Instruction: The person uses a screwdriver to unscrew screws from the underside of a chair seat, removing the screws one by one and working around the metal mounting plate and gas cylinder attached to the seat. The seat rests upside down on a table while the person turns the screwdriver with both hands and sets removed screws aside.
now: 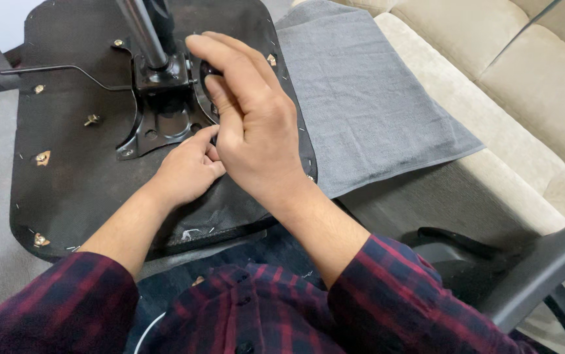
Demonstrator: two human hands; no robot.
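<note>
Fingers (214, 88) of the right hand (256, 131) are curling together onto a dark knob (205, 68) at the edge of the black metal mechanism plate (164, 121) — bolted to the upturned chair seat (79, 170). The left hand (187, 172) is pinching, fingertips closed, just below, under the right palm; what it grips cannot be told. Slipping off the knob could be jamming knuckles against the plate's edge — a small fastener could be dropping onto the grey towel (368, 105).

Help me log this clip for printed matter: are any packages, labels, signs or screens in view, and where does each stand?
None in view: no package, label, sign or screen.
Left hand and right hand rest on a bare black metal bracket on the black underside of a chair seat.
A plain grey towel lies beside it on a beige sofa.
</note>
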